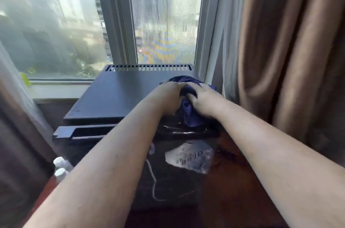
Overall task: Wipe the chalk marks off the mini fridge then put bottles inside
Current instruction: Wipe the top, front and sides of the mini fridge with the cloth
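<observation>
A black mini fridge stands under the window, seen from above and in front. White chalk lines run down its front door beside a torn white sticker. A dark blue cloth lies bunched on the fridge top near its front right corner. My left hand and my right hand both grip the cloth, fingers closed into its folds. Two bottles with white caps stand on the floor at the fridge's lower left, mostly hidden by my left forearm.
A window with a grey frame is behind the fridge. Brown curtains hang close on the right, and another curtain hangs at the left. Reddish wood floor shows to the fridge's right.
</observation>
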The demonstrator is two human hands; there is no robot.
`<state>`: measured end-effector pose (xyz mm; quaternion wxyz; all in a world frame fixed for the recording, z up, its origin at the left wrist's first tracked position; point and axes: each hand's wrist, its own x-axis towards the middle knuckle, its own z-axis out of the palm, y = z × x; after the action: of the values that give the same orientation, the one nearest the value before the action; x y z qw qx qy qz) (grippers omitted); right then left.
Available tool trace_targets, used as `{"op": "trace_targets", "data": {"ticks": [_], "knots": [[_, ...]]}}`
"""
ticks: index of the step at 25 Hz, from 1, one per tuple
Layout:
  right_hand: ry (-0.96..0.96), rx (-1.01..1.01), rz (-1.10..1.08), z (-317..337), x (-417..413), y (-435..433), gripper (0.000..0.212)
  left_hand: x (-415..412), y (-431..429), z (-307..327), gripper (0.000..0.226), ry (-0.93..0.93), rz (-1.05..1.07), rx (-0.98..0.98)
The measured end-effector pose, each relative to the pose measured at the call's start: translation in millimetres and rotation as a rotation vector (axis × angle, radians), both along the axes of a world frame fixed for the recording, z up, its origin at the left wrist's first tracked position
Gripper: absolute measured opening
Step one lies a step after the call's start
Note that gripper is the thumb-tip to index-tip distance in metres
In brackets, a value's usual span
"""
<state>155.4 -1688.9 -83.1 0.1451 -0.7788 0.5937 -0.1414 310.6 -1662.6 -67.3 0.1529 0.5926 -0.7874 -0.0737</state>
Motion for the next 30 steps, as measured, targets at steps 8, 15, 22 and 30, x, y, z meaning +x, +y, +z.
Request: {"op": "trace_targets", "data": {"ticks": [8, 15, 22, 30], "knots": [[-0.120, -0.021, -0.087, -11, -43, 106, 0.056, -44, 84, -9, 0.060, 0.055, -0.083, -0.003], [0.016, -0.034, 0.005, 2, -14, 63, 0.059, 5, 51, -6, 0.052, 0.073, -0.101, -0.024], [0.046, 0.039, 0.181, 9, 86, -57, 0.067, 121, -51, -3, 0.052, 0.033, 0.000, 0.002], [0.081, 0.059, 0.261, 2, 231, -193, 0.070, 253, -165, -6, 0.050, 0.086, 0.123, 0.009]]}}
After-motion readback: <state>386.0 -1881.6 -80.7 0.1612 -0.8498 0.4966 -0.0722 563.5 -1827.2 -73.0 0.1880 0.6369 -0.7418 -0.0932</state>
